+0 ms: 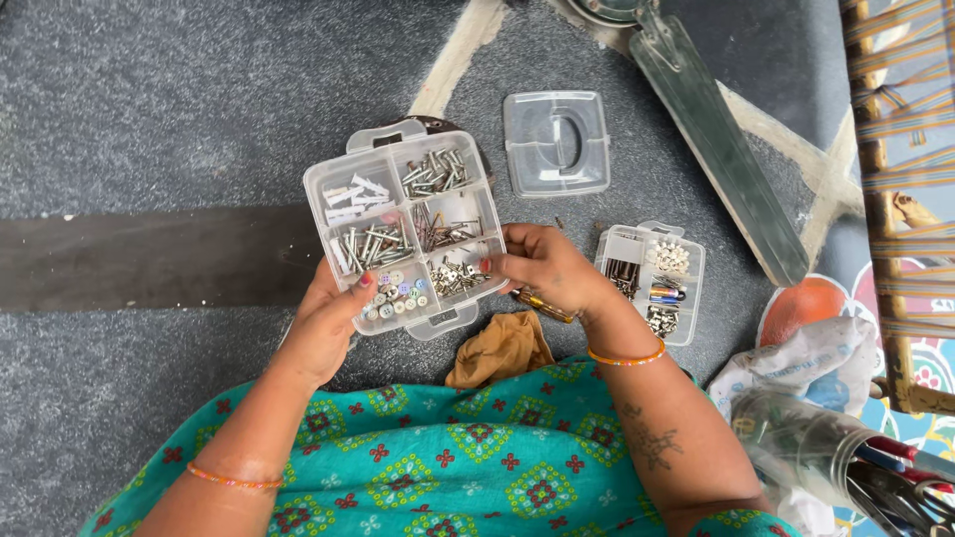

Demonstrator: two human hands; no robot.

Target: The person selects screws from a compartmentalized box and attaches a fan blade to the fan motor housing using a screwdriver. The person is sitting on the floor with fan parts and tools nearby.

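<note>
Both hands hold a clear compartment box (403, 234) level above the floor, likely so the screws and small fasteners stay sorted. Left hand (328, 323) has its grip closed on the near-left edge, thumb on top. Right hand (542, 268) pinches the right edge and also holds a small yellow-handled tool (542, 305). Its loose lid (556, 142) lies far right; a second small box (652, 281) sits right, a tan cloth (500, 350) near. Surface: grey speckled floor (149, 99) with dark and pale bands; a metal fan blade (721, 144) lies far right.
</note>
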